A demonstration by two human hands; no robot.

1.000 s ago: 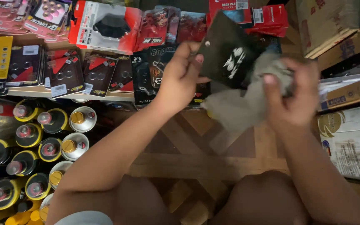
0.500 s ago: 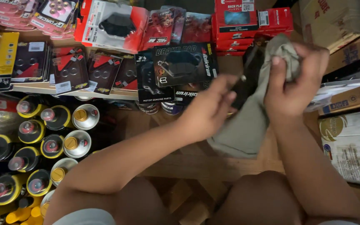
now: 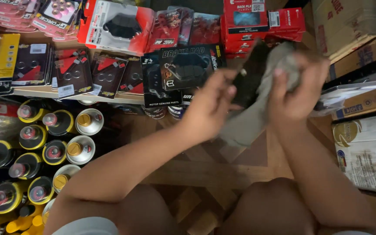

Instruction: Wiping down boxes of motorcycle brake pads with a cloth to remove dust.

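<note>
Wooden floorboards (image 3: 223,174) run beneath me, with stock crowded on three sides. Between my hands, up near the shelf edge, I hold a flat black packet (image 3: 252,76) edge-on to me, its long axis tilted from lower left to upper right, the top end pointing away towards the red cardboard boxes (image 3: 257,19). My left hand (image 3: 209,109) pinches its lower edge, fingers closed on it. My right hand (image 3: 299,87) presses a grey-green cloth (image 3: 249,122) against the packet's far face, fingers curled tight on the bunched cloth, whose loose tail hangs down towards the floor. Motion blur smears both hands, and the cloth hides most of the packet, so I cannot make out its front. Behind sit black blister packs of brake pads (image 3: 188,72); to my left, yellow-capped spray cans (image 3: 48,139), partly cut off by the frame.
</note>
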